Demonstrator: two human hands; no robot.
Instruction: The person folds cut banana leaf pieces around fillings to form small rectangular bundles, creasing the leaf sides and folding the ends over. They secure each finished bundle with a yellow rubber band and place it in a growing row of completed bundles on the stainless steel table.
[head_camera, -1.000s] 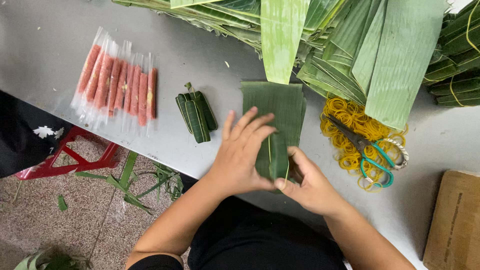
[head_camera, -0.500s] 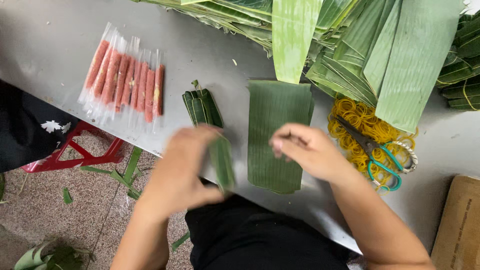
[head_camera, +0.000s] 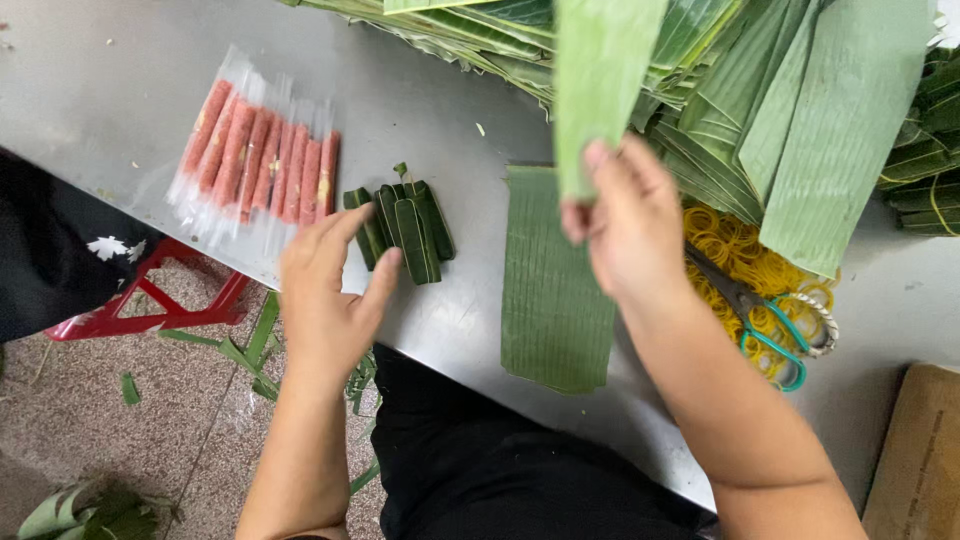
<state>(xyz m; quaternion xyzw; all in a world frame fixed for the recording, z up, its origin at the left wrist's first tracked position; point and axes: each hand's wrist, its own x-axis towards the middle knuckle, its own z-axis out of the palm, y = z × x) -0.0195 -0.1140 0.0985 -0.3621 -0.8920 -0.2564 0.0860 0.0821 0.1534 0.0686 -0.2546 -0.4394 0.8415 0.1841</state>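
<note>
The pale green leaf strip (head_camera: 598, 90) hung in the upper middle of the frame, pinched at its lower edge by the right hand (head_camera: 630, 225), whose thumb and fingers (head_camera: 655, 185) were closed on it above the bench (head_camera: 90, 80). Just below and left of that hand, a stack of cut leaf rectangles (head_camera: 555, 290) lay flat on the grey steel, reaching down toward the near edge. Further left, a small cluster of wrapped leaf bundles (head_camera: 402, 222) sat side by side, and the left hand (head_camera: 330, 290) hovered at them with its fingers spread and released, the fingertips right at the nearest bundle, though I could not tell whether they touched it. Beyond those, in the upper left, a row of reddish sausage sticks in clear wrappers (head_camera: 262, 165) lay at a slant. To the right of the raised hand, a heap of yellow rubber bands (head_camera: 735, 255) spread over the bench, with teal-handled scissors (head_camera: 770, 325) lying on top. A big pile of long banana leaves (head_camera: 830, 130) filled the top and right of the frame. A red stool frame (head_camera: 150, 305) stood on the tiled floor at lower left, and a brown cardboard box (head_camera: 920, 460) showed at the lower right corner.
</note>
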